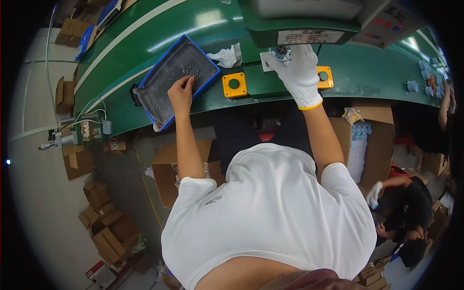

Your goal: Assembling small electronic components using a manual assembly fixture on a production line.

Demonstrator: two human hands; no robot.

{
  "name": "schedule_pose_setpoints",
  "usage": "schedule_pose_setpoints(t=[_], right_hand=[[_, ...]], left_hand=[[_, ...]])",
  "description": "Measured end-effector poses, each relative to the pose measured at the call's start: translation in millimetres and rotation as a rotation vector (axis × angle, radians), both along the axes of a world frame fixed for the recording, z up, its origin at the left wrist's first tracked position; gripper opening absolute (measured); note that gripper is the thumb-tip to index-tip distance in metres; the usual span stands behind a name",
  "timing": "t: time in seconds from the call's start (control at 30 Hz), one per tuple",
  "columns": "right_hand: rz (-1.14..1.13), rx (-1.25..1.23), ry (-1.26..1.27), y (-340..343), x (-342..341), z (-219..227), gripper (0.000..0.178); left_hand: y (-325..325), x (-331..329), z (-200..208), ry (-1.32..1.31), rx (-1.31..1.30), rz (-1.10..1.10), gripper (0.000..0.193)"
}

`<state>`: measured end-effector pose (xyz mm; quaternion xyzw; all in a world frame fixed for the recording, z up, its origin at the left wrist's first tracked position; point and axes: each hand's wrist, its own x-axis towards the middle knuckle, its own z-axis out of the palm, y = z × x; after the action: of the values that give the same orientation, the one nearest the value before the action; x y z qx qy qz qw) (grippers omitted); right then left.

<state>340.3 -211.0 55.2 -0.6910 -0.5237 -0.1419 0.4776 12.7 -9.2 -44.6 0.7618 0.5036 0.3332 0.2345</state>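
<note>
My bare left hand (pixel 181 96) reaches into a blue-rimmed tray (pixel 166 58) with a dark grey bottom. Its thumb and fingers are pinched together beside several small shiny metal pieces (pixel 187 71). Whatever lies between the fingertips is too small to make out. My right hand (pixel 300 72) wears a white knitted glove with a yellow cuff edge. It is closed around a small round part (pixel 281 51) with a dark metallic centre, just under the front of a green machine (pixel 309 34). The gloved fingers partly hide that part.
Two yellow boxes with green push buttons, a left one (pixel 234 84) and a right one (pixel 325 76), flank the work spot. A crumpled white cloth (pixel 228 56) lies beside the tray. Blue cups (pixel 412 86) stand at right. Open cardboard boxes (pixel 166 181) sit below; co-workers are at right.
</note>
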Motion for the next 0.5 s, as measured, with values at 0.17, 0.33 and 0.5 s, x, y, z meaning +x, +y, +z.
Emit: schedule_pose_setpoints(t=[0.17, 0.33, 0.5], right_hand=[[-0.014, -0.166, 0.013, -1, -5, 10, 0.056], [0.004, -0.010, 0.076, 1, -4, -2, 0.056], [-0.008, 0.026, 0.112, 4, -7, -6, 0.056]], left_hand=[[1, 0, 5, 0.008, 0.026, 0.002, 0.023], [0, 0, 0, -0.053, 0.059, -0.020, 0.022], [0, 2, -1, -0.059, 0.069, -0.032, 0.020]])
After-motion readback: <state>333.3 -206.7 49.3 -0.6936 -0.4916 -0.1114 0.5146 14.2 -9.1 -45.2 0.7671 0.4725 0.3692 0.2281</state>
